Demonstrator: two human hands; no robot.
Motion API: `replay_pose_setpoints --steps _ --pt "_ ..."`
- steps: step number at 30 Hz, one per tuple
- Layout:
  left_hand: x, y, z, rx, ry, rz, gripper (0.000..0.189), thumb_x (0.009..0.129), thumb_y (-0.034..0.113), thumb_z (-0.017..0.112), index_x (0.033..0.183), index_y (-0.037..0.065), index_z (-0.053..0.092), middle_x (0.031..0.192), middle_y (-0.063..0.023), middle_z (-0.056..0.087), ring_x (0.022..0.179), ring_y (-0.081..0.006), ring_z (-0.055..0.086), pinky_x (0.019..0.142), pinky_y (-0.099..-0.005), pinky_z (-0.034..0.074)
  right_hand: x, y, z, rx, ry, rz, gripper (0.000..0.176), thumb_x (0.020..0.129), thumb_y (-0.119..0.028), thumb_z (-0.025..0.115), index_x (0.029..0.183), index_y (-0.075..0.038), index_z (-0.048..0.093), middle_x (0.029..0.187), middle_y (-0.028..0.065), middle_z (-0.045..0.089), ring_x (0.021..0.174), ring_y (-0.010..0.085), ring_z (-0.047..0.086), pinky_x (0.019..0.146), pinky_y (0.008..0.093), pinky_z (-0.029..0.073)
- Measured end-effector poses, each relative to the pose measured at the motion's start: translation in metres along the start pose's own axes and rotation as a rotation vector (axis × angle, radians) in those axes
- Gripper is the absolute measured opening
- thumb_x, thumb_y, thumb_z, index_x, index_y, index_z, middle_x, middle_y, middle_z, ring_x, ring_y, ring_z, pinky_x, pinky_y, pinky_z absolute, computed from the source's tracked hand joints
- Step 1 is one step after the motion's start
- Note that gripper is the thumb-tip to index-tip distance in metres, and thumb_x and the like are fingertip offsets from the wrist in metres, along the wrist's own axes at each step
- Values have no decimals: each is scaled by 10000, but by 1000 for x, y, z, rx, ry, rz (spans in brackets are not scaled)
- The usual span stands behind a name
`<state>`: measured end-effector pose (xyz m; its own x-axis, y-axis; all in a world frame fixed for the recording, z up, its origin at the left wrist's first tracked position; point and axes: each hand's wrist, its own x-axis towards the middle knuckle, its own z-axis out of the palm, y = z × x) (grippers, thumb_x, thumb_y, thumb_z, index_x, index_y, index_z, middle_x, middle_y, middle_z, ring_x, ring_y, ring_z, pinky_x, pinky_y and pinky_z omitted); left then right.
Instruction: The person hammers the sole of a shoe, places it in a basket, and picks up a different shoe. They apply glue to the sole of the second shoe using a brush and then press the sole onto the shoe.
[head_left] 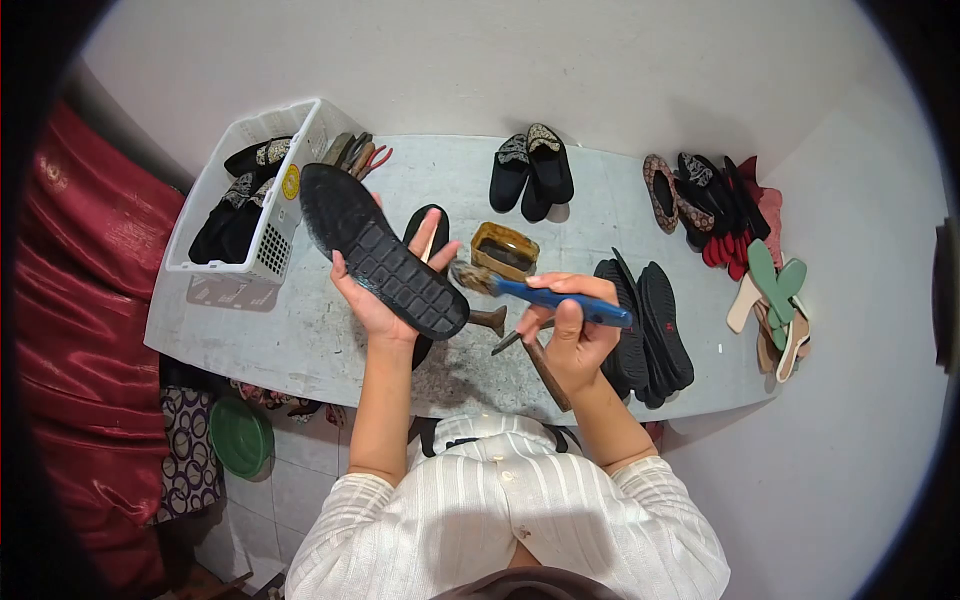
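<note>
My left hand (382, 312) holds a black shoe sole (375, 248) from below, its blocky tread facing up and the toe end pointing to the upper left. Part of the sole looks wet and shiny. In my right hand (580, 345) is a paint brush (550, 297) with a blue handle, gripped between thumb and fingers. Its bristles lie close to the right edge of the sole. Just beyond the bristles stands a brownish, stained tub (505, 245) with dark contents. Under my hands lie a hammer (545, 372) and another black shoe piece (430, 228), partly hidden.
A white basket (280, 225) of black shoes stands at the left, with pliers (376, 160) beside it. Finished-looking black shoes (535, 170) sit at the back. Several black soles (660, 330) lie on the right, near patterned shoes (662, 192) and green insoles (770, 280).
</note>
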<state>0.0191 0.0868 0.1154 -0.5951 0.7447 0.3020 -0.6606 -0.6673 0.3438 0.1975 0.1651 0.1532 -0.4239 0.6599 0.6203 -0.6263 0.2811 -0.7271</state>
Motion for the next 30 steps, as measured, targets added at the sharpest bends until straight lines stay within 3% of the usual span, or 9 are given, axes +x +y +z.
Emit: replay_pose_setpoints --steps 7,11,13,17,18,21,23,29,30 --pt "-9 -19 20 -198 -170 -273 825 811 709 286 1422 160 209 1357 -93 397 1224 -519 320 905 -606 411 25 10 2 -158 -419 -216 392 879 -293 580 999 80 572 1058 236 598 806 279 655 702 345 540" --pt "-8 -21 20 -11 -100 -302 810 828 703 260 1419 150 218 1335 -51 422 1266 -467 297 931 -632 373 29 15 10 -347 -532 -417 284 658 19 662 937 0 610 1017 154 641 803 255 652 693 300 528" --pt "-5 -19 18 -355 -91 -316 824 799 758 233 1305 130 405 1274 -309 415 1239 -464 347 908 -640 380 16 10 3 -415 -558 -472 269 643 -11 684 903 -6 615 990 142 647 746 264 649 643 309 527" --pt "-5 -8 13 -196 -129 -303 824 804 753 228 1302 124 418 1282 -140 477 1228 -466 359 848 -653 423 7 -2 -10 -347 -674 -362 250 641 -43 690 874 9 617 927 131 658 659 263 647 570 324 529" --pt "-5 -9 14 -176 -150 -276 770 857 672 225 1429 157 191 1420 -36 309 1194 -439 419 856 -692 382 9 -1 -12 -275 -644 -289 243 649 -48 688 874 12 618 926 135 659 668 258 650 578 321 532" --pt "-6 -14 18 -250 -183 -291 766 861 666 220 1437 164 166 1446 -24 272 1154 -448 454 876 -647 406 16 -5 -12 -173 -601 -124 220 675 -48 675 879 14 621 926 142 661 727 251 662 626 315 537" --pt "-11 -20 18 -207 -160 -319 760 864 662 220 1438 168 163 1452 -19 264 1134 -453 468 888 -616 418 31 -4 2 -298 -523 -389 225 680 -34 670 894 13 619 932 144 662 775 260 661 667 324 532" --pt "-10 -24 18 -158 -91 -304 749 867 656 229 1439 176 164 1462 -5 250 1107 -458 486 892 -576 446 25 19 9 -390 -588 -385 252 668 -30 672 914 -29 616 1010 136 638 861 285 632 755 347 507" --pt "-9 -21 14 -199 -82 -312 763 842 700 217 1346 133 304 1324 -94 386 1134 -451 465 852 -569 470 20 18 5 -395 -642 -372 257 661 -31 674 912 -34 618 1005 135 638 854 286 633 753 346 508"
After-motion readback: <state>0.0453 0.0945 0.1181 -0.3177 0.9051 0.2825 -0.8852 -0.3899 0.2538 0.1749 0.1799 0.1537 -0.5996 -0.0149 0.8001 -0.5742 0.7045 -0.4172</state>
